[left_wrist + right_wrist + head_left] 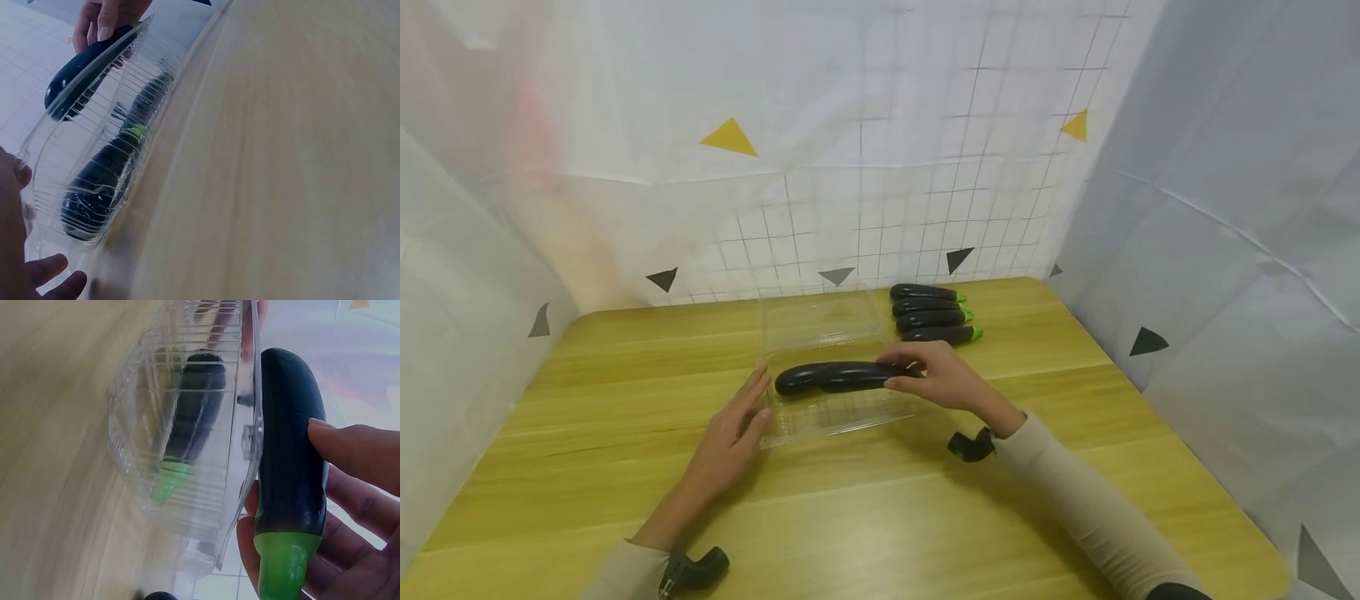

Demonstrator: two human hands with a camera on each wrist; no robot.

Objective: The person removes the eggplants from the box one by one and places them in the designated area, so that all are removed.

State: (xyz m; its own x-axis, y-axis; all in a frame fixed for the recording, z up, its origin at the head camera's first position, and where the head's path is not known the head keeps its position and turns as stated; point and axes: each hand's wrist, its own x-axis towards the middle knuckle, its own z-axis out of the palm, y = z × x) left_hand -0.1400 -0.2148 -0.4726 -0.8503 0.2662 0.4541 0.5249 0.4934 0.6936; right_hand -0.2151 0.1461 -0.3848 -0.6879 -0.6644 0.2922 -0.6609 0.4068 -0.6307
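Observation:
My right hand [942, 377] pinches a dark purple eggplant [856, 376] between thumb and fingers; its green stem end shows in the right wrist view. This eggplant is level with the rim of a clear plastic clamshell box [842, 423], over its inside. Below it, a second eggplant [94, 203] lies on the box floor, seen through the ribbed wall; in the head view its rounded end [796, 381] shows on the left. My left hand [724, 446] is at the box's left side, fingers extended along the edge.
Several more eggplants [934, 318] lie in a row behind the box to the right, green stems pointing right. The clear lid [820, 321] is folded back towards the rear. White sheeting [820, 208] encloses the back and sides of the wooden table [865, 525].

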